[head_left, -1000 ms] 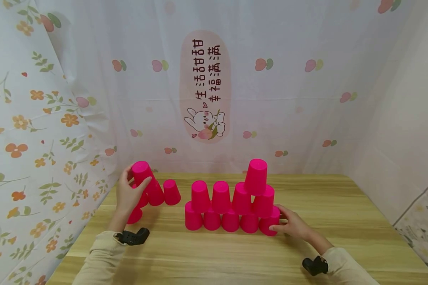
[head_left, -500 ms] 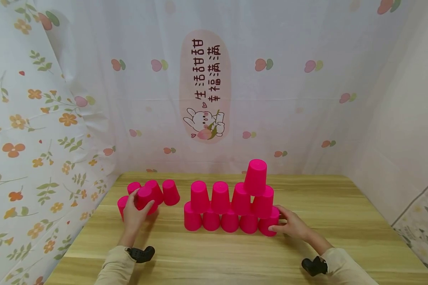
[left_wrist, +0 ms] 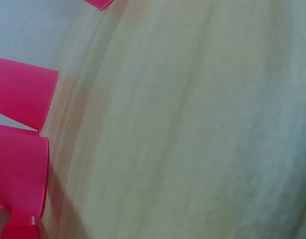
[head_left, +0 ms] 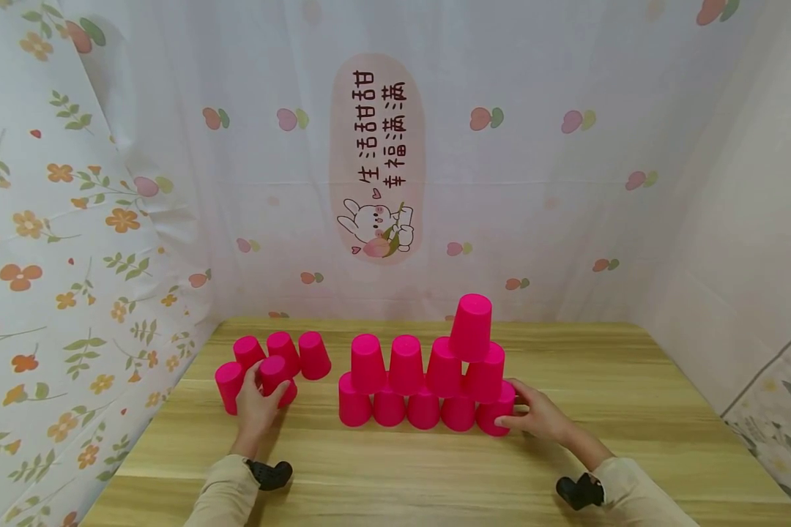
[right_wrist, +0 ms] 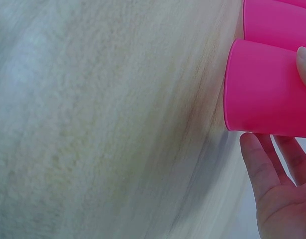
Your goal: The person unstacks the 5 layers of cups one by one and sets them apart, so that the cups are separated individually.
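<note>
- Fingers (head_left: pixel 280 391) of the left hand (head_left: pixel 257 410) grasp a pink cup (head_left: pixel 274 369), base up; whether its rim meets the tabletop (head_left: pixel 382 476) cannot be told.
- Four loose cups (head_left: pixel 249 351) stand base up around it, at about 9, 10, 12 and 2 o'clock.
- The right hand (head_left: pixel 543 419) grips the end cup (head_left: pixel 496 410) from 3 o'clock, thumb on the near side, other fingers beyond.
- That cup ends the bottom row of the stack (head_left: pixel 406 364), which lies at 3 o'clock from the left hand: five cups below, four above.
- A top cup (head_left: pixel 471 327), at 1 o'clock from the stack's middle, sits over the second row's two rightmost.
- At 12 o'clock, a patterned curtain (head_left: pixel 514 219) hangs behind the tabletop.
</note>
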Available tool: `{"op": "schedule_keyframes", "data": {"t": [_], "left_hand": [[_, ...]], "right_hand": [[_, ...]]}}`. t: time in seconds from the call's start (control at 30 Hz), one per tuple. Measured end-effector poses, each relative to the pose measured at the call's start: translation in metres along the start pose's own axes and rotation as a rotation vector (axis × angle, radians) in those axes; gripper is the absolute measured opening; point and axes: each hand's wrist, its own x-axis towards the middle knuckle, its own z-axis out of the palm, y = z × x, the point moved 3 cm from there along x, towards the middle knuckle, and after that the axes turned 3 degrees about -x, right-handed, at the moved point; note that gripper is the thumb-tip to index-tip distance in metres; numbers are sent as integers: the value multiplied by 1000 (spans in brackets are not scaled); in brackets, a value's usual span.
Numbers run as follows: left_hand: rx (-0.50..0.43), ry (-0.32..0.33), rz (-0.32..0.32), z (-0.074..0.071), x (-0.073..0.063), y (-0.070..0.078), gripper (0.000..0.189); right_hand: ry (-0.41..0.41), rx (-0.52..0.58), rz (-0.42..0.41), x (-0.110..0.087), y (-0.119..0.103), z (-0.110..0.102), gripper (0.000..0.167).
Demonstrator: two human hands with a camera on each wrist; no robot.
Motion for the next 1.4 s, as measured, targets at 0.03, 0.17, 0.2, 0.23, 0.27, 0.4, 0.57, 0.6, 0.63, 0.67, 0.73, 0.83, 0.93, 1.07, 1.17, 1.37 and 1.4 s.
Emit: {"op": "schedule_keyframes", "data": {"t": [0.03,0.17,0.2,0.23,0.27,0.4,0.57,0.6,0.63,0.67,0.73,0.83,0.93,1.07,1.17,1.37,1.4], "left_hand": [[-6,11,4,0,0,0,61],[-16,32,9,0,-1,0,61],[-13,32,9,-1,-2,0,62],[-12,34,11,-1,-2,0,62],[-7,36,10,-1,-2,0,62],[16,38,12,-3,-2,1,63],[57,46,40,-6,-1,7,65],[62,51,51,-7,-1,9,65],[68,56,65,-8,0,12,65],[74,58,79,-10,1,15,65],[85,56,105,-13,3,22,64],[95,26,132,-17,6,37,64],[101,-12,158,-17,8,57,64],[75,-66,228,-12,9,89,63],[41,-103,309,-3,8,116,62],[-17,-181,516,21,3,170,59],[-22,-199,545,26,1,178,58]], "right_hand": [[0,1,-1,0,0,0,59],[1,8,-10,0,0,0,58],[1,11,-10,0,0,0,58],[1,14,-12,0,0,0,58],[2,15,-13,0,1,0,58],[5,15,-14,0,1,0,58],[5,13,-17,0,1,0,59],[5,13,-18,0,0,0,59],[4,14,-18,0,0,0,59],[5,15,-18,0,0,0,59],[4,20,-19,0,0,0,59],[6,23,-23,0,-1,0,59],[14,19,-24,-1,0,0,58],[16,15,-29,-2,0,1,58],[10,26,-42,-2,-3,1,57],[1,38,-42,-2,-6,0,58],[0,37,-38,-2,-6,0,58]]}}
